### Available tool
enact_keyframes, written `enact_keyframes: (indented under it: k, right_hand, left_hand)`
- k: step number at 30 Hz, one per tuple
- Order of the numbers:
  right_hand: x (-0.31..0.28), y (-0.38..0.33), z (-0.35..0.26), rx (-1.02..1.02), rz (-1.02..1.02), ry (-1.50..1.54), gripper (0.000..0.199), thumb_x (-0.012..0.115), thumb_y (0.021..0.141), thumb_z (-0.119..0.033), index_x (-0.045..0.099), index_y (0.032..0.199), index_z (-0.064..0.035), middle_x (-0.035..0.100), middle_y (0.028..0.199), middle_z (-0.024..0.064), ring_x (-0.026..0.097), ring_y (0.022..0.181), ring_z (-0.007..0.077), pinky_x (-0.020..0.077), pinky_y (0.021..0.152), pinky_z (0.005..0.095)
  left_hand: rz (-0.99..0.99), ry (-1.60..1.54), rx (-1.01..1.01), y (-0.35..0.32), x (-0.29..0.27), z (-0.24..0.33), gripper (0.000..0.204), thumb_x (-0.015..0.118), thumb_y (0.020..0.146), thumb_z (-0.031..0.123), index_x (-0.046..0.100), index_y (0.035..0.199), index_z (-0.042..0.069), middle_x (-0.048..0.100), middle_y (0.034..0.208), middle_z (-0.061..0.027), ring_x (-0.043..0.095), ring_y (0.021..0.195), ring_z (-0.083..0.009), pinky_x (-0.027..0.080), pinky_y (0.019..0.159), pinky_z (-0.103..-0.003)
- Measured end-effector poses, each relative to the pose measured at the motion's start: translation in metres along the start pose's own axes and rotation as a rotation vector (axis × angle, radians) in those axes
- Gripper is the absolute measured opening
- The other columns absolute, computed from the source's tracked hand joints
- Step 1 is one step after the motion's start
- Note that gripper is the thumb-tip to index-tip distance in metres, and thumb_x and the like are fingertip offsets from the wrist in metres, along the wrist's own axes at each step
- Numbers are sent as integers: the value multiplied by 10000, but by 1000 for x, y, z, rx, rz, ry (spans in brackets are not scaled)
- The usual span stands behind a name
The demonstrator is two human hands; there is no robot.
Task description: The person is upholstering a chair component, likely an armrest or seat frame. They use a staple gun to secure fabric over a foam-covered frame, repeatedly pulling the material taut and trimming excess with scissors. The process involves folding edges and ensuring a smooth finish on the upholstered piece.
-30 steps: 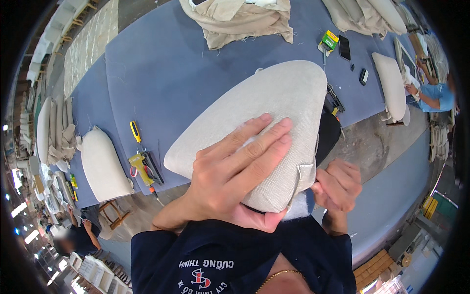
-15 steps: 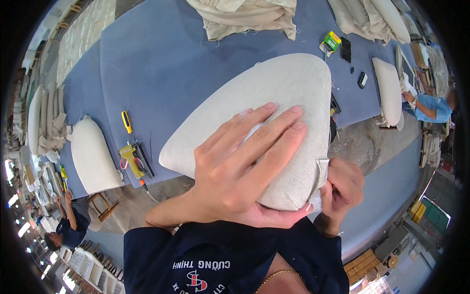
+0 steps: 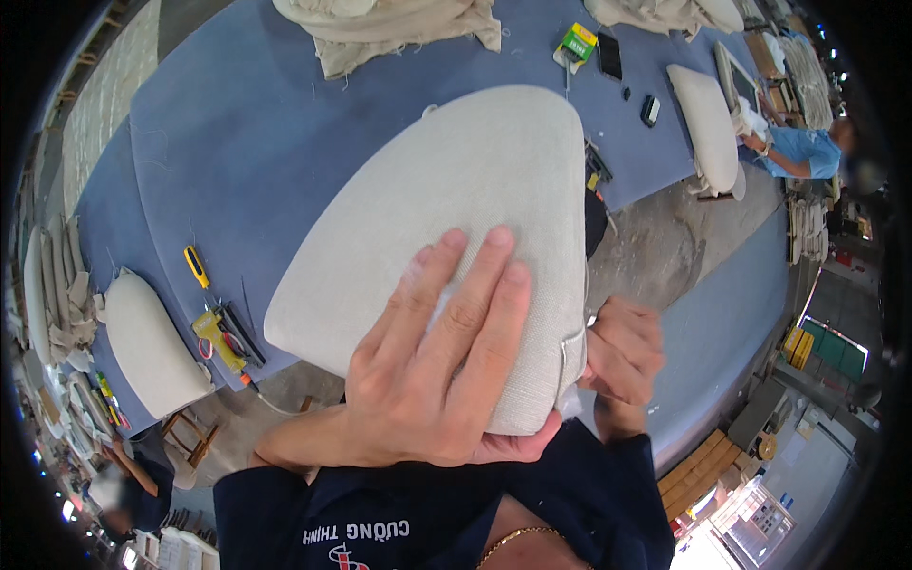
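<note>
If tugged unevenly at folded fabric edge point(image 3: 573, 357), could pucker or twist | holding cushion point(image 3: 465, 171) before chest point(image 3: 427, 508), near bench point(image 3: 218, 161), clamped thumb-to-fingers in left hand point(image 3: 418, 380) | with right hand point(image 3: 624, 351) curled at that edge, cannot tell whether pinching

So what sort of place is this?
Probably an upholstery workshop: a cream fabric-covered pad sits under the person's left hand, a similar pad lies off to the left, and what looks like a staple gun is on the blue worktable.
</note>
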State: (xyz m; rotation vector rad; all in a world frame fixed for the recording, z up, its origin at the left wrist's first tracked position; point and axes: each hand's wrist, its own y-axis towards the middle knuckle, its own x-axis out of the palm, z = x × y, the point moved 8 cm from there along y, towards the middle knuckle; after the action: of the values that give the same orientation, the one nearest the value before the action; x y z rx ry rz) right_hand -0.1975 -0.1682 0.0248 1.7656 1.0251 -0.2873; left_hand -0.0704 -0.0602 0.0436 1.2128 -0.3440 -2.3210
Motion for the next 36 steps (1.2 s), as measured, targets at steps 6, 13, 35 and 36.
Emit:
enact_keyframes:
  k: [6,13,35,36]
  right_hand:
    - [8,12,6,3,-37,81,283,815,740,-208,657,811,16,402,621,25,412,480,148,274,430,293]
    - [-1,15,2,60,-108,52,254,810,712,-172,659,782,20,388,619,23,423,478,149,281,425,302]
    - [14,14,-1,43,-101,1,275,787,701,-231,660,789,-3,376,596,13,416,471,157,284,437,299]
    - [11,16,-4,9,-140,-12,273,775,666,-207,655,789,5,379,602,16,418,474,158,285,439,298]
  left_hand:
    - [12,9,25,-1,-4,-3,781,622,854,513,585,1233,-170,657,1180,-363,678,1084,-508,580,928,-507]
    - [-15,-35,89,4,-5,-5,800,651,850,542,601,1200,-176,674,1143,-360,679,1075,-516,586,912,-521]
    - [130,-102,84,-13,-29,-8,677,820,750,419,655,1159,-95,717,1088,-297,708,1034,-472,605,874,-528]
    - [117,-130,93,-15,-27,-6,667,821,756,414,656,1157,-93,711,1104,-301,705,1041,-474,603,879,-532]
